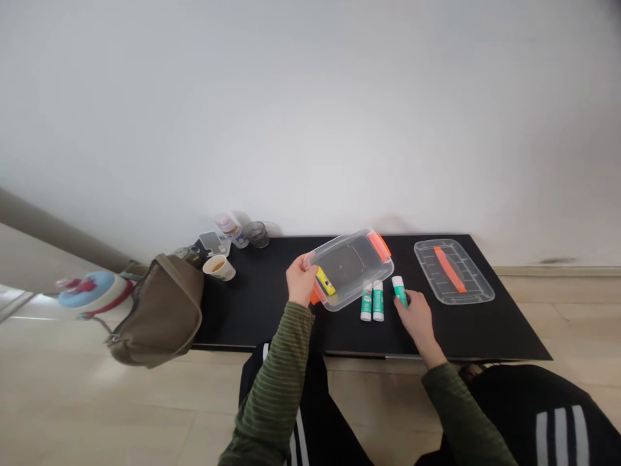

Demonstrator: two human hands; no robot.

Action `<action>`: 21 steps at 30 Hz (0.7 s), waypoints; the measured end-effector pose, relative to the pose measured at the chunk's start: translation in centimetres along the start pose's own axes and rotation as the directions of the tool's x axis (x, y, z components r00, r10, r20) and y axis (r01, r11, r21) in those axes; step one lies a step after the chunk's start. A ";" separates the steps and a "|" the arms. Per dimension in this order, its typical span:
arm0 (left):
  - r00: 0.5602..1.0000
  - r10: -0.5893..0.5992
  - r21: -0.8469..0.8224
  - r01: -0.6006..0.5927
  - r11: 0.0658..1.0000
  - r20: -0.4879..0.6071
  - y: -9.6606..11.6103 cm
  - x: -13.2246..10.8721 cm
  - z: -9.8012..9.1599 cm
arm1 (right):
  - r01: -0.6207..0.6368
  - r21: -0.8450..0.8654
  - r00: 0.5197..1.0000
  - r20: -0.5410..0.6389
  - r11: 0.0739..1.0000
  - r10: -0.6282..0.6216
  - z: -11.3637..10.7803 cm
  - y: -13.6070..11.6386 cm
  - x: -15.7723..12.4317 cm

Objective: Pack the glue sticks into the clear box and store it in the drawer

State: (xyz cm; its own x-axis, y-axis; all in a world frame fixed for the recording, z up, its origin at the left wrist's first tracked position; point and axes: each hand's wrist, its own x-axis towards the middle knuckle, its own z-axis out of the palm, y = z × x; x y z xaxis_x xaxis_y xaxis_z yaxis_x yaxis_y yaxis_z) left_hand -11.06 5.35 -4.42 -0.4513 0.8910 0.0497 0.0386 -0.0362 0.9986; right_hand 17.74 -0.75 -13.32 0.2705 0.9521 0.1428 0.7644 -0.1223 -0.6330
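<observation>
My left hand point(301, 280) grips the left end of a clear plastic box point(356, 291) with orange clasps, which is tilted above the black table. Inside the box, near my thumb, lies a small yellow item point(325, 281) whose kind I cannot make out. My right hand point(416, 314) is closed around a green and white glue stick point(398, 289) to the right of the box. Two more glue sticks, one on the left point(366, 305) and one beside it point(378, 304), lie side by side between the box and my right hand.
The box's clear lid point(478, 278) with an orange handle lies at the right of the black table point(262, 298). At the left are a paper cup point(219, 267) with brownish liquid, a dark glass point(256, 234), a bottle point(231, 231) and a brown bag point(162, 310). A wall stands behind.
</observation>
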 end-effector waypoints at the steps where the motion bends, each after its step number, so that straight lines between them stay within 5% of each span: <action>1: 1.000 0.003 0.001 -0.003 1.000 0.007 0.0 0.0 0.0 | -0.007 0.058 0.998 -0.063 0.998 0.011 -0.6 -0.3 -0.2; 6: 0.999 0.033 0.011 -0.034 0.999 0.028 -0.1 -0.1 -0.1 | 0.156 0.281 0.947 -0.315 0.947 -0.062 -3.8 -5.1 -0.1; 10: 0.999 0.027 -0.003 -0.027 1.000 0.035 0.2 -0.2 -0.1 | 0.290 0.320 0.956 -0.135 0.902 -0.259 -3.7 -11.2 1.9; 15: 0.998 0.052 0.009 -0.052 0.999 0.037 0.6 -0.3 0.0 | 0.349 0.162 0.881 0.279 0.923 -0.382 -0.6 -16.6 3.9; 21: 0.998 0.047 0.023 -0.048 0.999 0.038 0.6 -0.3 0.0 | 0.314 0.119 0.881 0.333 0.942 -0.336 1.8 -18.3 3.6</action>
State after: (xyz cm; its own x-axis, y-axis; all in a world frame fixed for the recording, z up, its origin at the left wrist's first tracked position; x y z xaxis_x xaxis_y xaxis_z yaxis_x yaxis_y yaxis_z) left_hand -10.91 5.11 -3.85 -0.4150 0.9047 0.0959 0.0803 -0.0686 0.9944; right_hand 3.66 5.40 -2.57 -0.2132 0.9733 0.0849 0.7352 0.2170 -0.6422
